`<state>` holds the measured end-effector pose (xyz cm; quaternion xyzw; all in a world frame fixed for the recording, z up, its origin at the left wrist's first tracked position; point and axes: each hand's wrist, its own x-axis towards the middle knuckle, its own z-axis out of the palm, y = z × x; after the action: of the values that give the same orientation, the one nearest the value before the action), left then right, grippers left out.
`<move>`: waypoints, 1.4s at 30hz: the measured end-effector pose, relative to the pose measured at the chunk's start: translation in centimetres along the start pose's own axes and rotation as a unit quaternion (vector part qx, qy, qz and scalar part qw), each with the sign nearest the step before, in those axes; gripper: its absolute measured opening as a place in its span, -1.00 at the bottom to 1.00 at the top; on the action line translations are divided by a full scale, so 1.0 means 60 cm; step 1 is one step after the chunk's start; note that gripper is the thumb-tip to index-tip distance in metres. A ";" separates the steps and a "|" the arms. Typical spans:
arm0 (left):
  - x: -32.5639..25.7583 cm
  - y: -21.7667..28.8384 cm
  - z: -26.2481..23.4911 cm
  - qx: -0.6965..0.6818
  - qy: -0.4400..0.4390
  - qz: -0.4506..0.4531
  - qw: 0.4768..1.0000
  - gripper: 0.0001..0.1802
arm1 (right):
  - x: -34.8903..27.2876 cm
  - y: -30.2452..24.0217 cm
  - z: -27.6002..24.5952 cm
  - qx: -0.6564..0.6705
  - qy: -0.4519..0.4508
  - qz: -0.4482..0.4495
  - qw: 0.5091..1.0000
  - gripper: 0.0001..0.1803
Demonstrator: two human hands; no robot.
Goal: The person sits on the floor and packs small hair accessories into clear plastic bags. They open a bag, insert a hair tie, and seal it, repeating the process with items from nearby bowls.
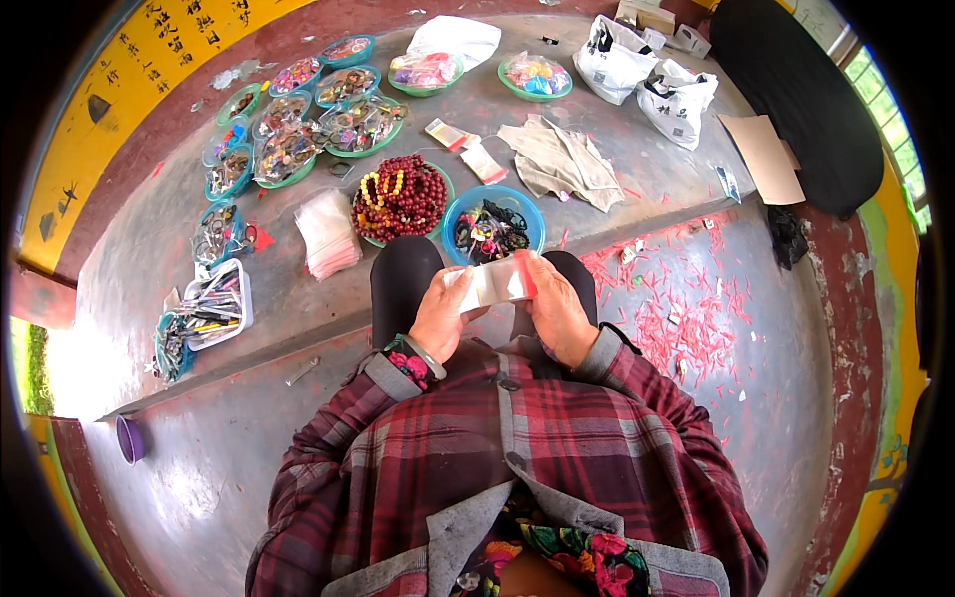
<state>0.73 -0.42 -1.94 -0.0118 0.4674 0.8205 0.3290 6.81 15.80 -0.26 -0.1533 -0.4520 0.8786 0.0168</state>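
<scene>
Above my lap, both hands grip a small clear plastic bag with a whitish body and a red strip at its right end. My left hand pinches the left end, a metal bangle round its wrist. At the red end, my right hand has its thumb and fingers closed on the bag. I cannot make out what the bag holds. Just beyond stands a blue basin with black and colourful small items. Left of it, dark red and yellow bead strings fill a green basin. A stack of similar bags lies farther left.
Several basins of trinkets cover the ledge's far left. A white basket holds pens. Two filled bags and a beige cloth lie beyond me. Red strips litter the lower floor; white shopping bags stand far right.
</scene>
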 end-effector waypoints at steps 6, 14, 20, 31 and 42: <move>0.011 -0.012 -0.023 0.140 0.050 0.023 0.989 -0.70 | 0.010 0.000 -0.007 -0.039 0.003 0.058 0.998 -0.74; -0.008 0.032 -0.022 -0.092 -0.119 -0.084 0.985 -0.61 | 0.007 -0.011 -0.019 0.077 -0.034 0.061 0.995 -0.76; -0.010 0.013 -0.031 -0.146 -0.160 -0.087 0.972 -0.61 | -0.007 -0.022 -0.013 0.118 -0.081 0.094 0.985 -0.69; -0.003 0.014 -0.019 0.306 -0.080 0.151 0.937 -0.65 | -0.006 -0.016 -0.020 -0.016 -0.005 0.102 0.995 -0.76; -0.009 0.037 -0.014 -0.029 -0.044 -0.085 0.995 -0.74 | -0.001 -0.009 -0.033 -0.117 0.024 0.049 0.992 -0.84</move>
<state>-0.27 -2.12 -0.55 -0.0251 0.4255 0.8026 0.4172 7.36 17.69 -0.92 -0.1973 -0.5430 0.8156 -0.0333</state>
